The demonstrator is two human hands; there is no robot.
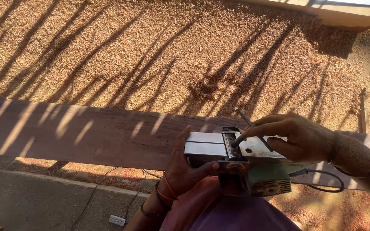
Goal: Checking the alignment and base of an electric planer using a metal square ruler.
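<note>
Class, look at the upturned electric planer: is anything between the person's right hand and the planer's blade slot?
Only a thin dark tool, held by the right hand, whose tip reaches the slot of the planer. The left hand steadies the planer from the side, clear of the slot.

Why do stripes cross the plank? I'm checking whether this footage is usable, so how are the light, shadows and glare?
Head view: hard, low, warm sunlight throws long thin shadows across the sawdust and the plank; the upturned sole of the electric planer glares bright; the left hand is mostly shaded, the right hand sunlit; the concrete lies in dull shade; focus holds, with slight wide-angle bending.
</note>
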